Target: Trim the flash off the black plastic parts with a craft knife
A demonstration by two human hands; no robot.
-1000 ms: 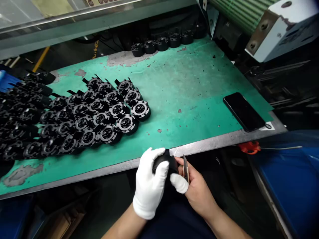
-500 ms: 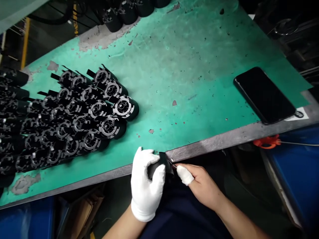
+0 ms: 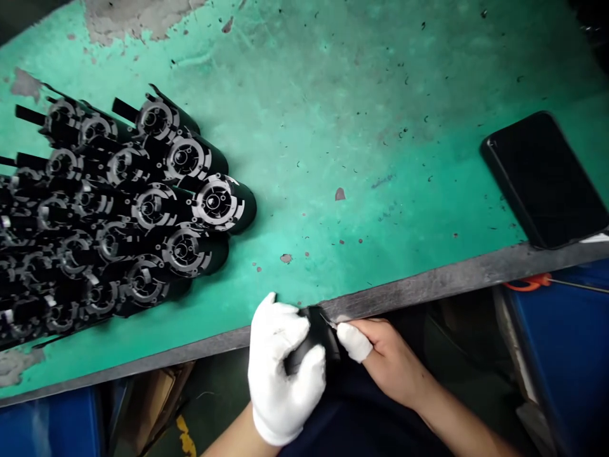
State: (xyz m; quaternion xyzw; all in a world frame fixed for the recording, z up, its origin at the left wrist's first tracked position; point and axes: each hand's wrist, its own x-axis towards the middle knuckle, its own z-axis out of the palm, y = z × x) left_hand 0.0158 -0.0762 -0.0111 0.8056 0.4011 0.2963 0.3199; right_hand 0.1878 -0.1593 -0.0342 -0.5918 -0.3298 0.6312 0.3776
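Note:
My left hand, in a white glove, is wrapped round a black plastic cylindrical part at the table's front edge. My right hand is bare apart from a white cover on the thumb. Between its thumb and fingers it pinches a small thin blade, whose tip meets the rim of the black part. The blade's handle is hidden in the fingers. Left of the hands, many similar black cylindrical parts stand close together on the green table, their ring-shaped ends facing up.
The worn green tabletop has a dark front edge strip and scattered black shavings. A black phone lies at the right. Below the edge are orange-handled scissors, blue bins and cardboard.
The camera view has moved closer and lower over the table. The left hand has tilted the black part slightly, and the blade remains at its rim.

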